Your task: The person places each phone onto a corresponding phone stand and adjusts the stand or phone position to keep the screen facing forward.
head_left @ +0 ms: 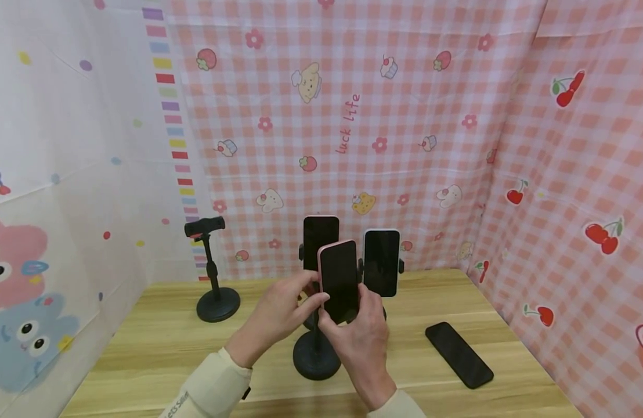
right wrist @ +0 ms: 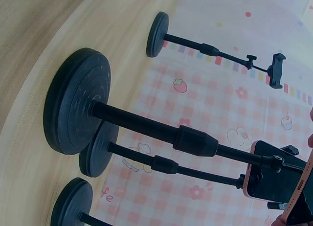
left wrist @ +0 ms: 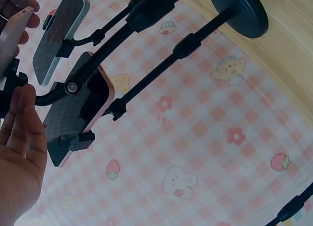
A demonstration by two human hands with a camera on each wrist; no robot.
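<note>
Pink phone (head_left: 339, 280) found near-upright at the clamp (left wrist: 9, 96) of the front stand (head_left: 316, 356) — right hand (head_left: 360, 342) gripping its edges, left hand (head_left: 280, 303) pinching the clamp — apparently to seat it screen toward the person.

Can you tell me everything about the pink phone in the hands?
The pink phone has rounded corners, a smooth-looking pink edge and a dark screen facing the person. It is held nearly upright above the table, slightly tilted. The right hand grips its lower part; the left hand touches its left edge. A black clamp sits close to it; whether it's fastened, I can't tell.
</note>
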